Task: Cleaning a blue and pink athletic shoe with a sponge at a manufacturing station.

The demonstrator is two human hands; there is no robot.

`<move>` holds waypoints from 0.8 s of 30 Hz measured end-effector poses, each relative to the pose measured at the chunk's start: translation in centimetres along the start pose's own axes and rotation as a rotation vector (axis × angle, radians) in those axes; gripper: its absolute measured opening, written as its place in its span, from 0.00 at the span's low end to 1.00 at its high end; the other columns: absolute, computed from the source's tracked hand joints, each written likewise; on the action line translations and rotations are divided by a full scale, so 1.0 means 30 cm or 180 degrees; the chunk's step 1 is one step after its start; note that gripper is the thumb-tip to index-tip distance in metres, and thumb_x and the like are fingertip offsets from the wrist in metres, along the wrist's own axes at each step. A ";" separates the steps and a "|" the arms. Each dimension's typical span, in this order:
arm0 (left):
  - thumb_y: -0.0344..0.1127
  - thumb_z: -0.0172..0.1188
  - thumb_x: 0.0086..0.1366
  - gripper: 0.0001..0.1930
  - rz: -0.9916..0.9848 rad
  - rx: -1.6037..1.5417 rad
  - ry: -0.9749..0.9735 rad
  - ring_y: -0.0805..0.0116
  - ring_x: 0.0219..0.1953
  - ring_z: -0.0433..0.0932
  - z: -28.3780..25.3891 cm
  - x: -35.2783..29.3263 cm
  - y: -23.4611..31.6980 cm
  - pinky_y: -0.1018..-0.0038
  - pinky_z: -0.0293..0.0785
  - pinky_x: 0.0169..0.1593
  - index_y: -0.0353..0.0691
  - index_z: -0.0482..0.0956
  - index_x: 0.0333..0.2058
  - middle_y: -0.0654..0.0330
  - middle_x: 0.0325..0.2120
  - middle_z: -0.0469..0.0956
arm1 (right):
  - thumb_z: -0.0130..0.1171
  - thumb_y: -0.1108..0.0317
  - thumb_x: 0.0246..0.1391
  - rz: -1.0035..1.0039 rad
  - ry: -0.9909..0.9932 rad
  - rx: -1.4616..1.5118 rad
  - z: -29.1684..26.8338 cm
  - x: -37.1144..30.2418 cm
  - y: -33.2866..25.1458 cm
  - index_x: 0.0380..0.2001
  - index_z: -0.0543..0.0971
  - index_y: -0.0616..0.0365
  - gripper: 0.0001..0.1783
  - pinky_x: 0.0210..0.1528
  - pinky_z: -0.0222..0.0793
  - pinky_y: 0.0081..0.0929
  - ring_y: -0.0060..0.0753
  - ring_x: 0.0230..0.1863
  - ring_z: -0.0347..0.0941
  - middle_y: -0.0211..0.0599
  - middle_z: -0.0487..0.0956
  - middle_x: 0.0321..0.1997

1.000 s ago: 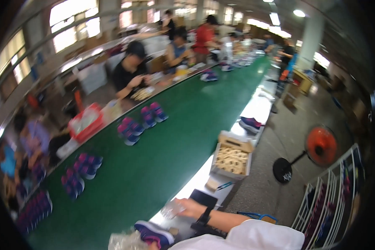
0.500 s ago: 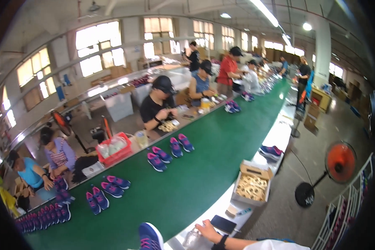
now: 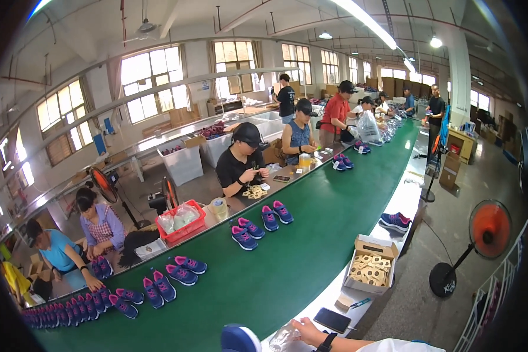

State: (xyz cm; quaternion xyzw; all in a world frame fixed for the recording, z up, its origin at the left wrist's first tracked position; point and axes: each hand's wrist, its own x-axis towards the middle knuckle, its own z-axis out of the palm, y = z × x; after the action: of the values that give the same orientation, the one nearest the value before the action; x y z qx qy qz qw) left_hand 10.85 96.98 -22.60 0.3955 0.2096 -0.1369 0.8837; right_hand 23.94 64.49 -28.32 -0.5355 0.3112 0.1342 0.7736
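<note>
My right hand (image 3: 304, 332), with a black band at the wrist, reaches in from the lower right. Its fingers are closed on a crumpled clear plastic bag (image 3: 284, 338) at the white near ledge of the conveyor. Just left of the bag, a navy sneaker (image 3: 239, 339) with a white sole pokes up from the lower edge, its lower part cut off. My left hand is out of the picture, so whether it supports this sneaker cannot be seen. A dark phone (image 3: 332, 320) lies beside my right hand.
Pairs of navy-and-pink sneakers (image 3: 246, 234) stand along the green conveyor belt (image 3: 311, 246). On the near ledge sit an open box of tan paper pieces (image 3: 369, 270) and another sneaker (image 3: 395, 220). Co-workers line the far side. A floor fan (image 3: 488, 232) stands at right.
My view has shifted, so everything sits elsewhere in it. The near sneaker has turned from showing laces to mostly sole. Another pair now stands apart from the row at left, where a co-worker's hand reaches.
</note>
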 end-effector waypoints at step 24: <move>0.38 0.48 0.68 0.15 -0.0080 -0.0044 -0.0232 0.67 0.43 0.74 -0.015 -0.029 0.029 0.71 0.70 0.49 0.36 0.71 0.47 0.58 0.41 0.75 | 0.48 0.57 0.64 0.0794 -0.1099 0.0419 -0.047 0.021 0.099 0.48 0.69 0.62 0.19 0.48 0.75 0.40 0.39 0.48 0.73 0.41 0.73 0.48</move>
State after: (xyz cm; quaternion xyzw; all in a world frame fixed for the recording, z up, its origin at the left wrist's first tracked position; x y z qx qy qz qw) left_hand 10.33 97.94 -21.89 0.3814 0.1832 -0.1609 0.8917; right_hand 22.35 64.29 -31.27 -0.4102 0.2460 0.2980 0.8261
